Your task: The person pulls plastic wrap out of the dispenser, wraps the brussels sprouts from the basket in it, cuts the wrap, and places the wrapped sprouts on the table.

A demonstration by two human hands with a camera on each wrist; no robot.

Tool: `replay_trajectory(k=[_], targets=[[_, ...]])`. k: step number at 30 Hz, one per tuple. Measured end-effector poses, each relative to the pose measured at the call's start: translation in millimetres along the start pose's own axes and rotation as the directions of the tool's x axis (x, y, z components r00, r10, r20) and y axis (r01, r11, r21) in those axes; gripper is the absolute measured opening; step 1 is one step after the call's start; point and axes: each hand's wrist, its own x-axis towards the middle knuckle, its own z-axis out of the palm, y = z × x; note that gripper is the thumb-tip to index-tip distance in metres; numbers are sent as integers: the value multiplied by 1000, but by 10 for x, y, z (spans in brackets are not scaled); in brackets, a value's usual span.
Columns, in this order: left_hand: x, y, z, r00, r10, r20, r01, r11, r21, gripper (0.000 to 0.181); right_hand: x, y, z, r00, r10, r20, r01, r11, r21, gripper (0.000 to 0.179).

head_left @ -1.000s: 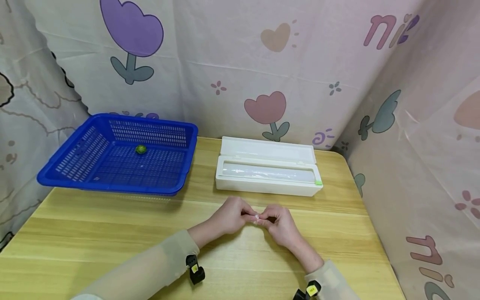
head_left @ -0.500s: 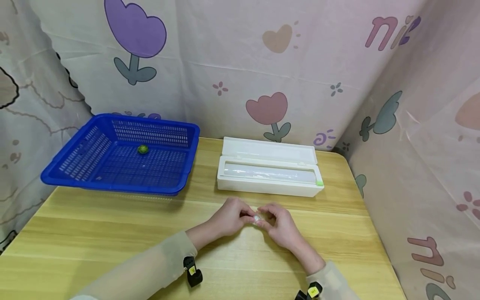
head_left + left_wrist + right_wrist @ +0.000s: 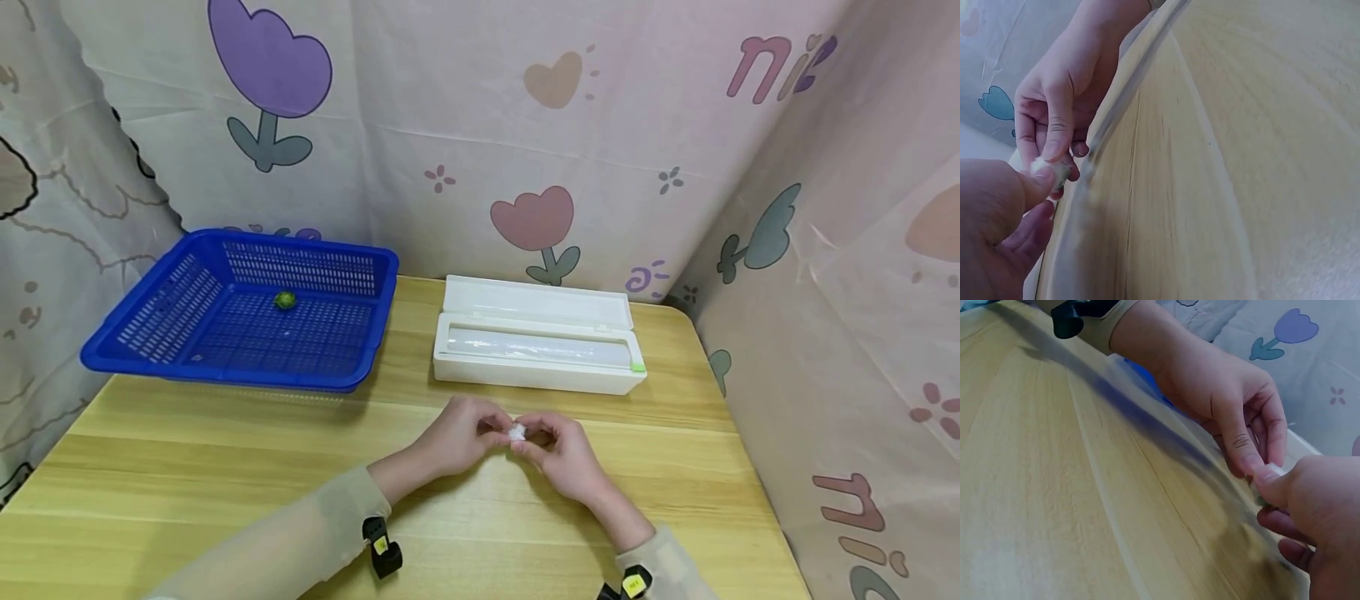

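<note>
In the head view, a small crumpled white bundle of cling film (image 3: 517,432) sits between both hands above the wooden table. Green shows at its underside in the right wrist view, but what lies inside is mostly hidden. My left hand (image 3: 461,433) pinches it between thumb and fingers from the left. From the right, my right hand (image 3: 564,454) holds it with thumb and fingertips. Behind the hands stands a long white box (image 3: 525,377) with its lid raised, holding a roll of cling film (image 3: 536,346).
A blue slotted plastic basket (image 3: 225,380) stands at the back left with a small round green item (image 3: 285,300) in it. The wooden table (image 3: 480,533) runs to a printed curtain (image 3: 420,100) at the back and right.
The fingers have shifted around the bundle, the right fingertips parting from the left ones, and more of the white film shows. Basket and box stay where they were.
</note>
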Motion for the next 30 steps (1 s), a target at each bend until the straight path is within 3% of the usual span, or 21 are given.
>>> replay_trajectory(k=[12,19,25,30], targets=[[-1,99,-16,998,50,-26,-48,997,60,10,-58,9,-123,979,-168,-119,172,985,21,35],[-31,114,-68,998,64,16,-65,992,110,19,-121,-14,-247,950,-284,-131,269,955,-124,36],[-99,117,-193,1000,30,6,-31,989,145,22,-231,43,-521,935,-309,-174,268,937,-222,36],[-162,92,-309,998,44,-34,-37,985,171,20,-327,108,-810,907,-344,-243,259,911,-321,41]])
